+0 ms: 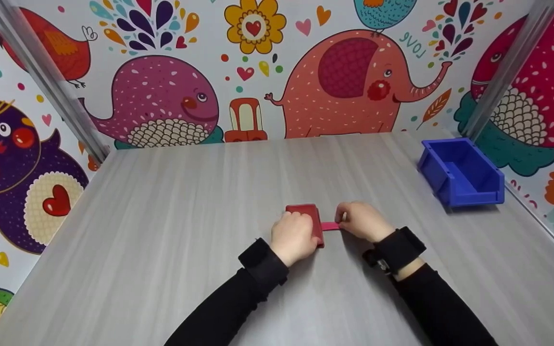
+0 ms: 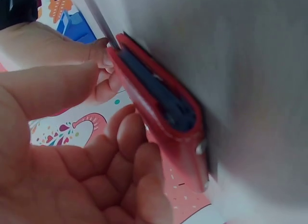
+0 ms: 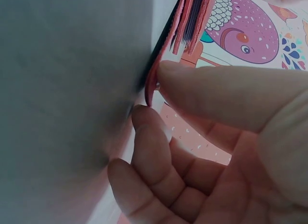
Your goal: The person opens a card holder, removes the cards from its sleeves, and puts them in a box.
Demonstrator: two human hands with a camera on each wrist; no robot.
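Note:
A small red wallet (image 1: 308, 211) lies on the table, with a pink strap (image 1: 330, 226) sticking out from its right side. Curled over the wallet, my left hand (image 1: 294, 236) holds it against the tabletop; in the left wrist view, the wallet's open end (image 2: 159, 91) shows dark layers inside. My right hand (image 1: 362, 221) is just to the right and pinches the strap's free end. The right wrist view shows the thumb on the strap (image 3: 153, 79) and the index finger close to its tip, with folded layers behind.
A blue plastic bin (image 1: 474, 197) stands at the table's right side, near a metal post (image 1: 510, 72). Walls with printed cartoon animals border the grey wood-grain table (image 1: 161, 216) at the back and sides.

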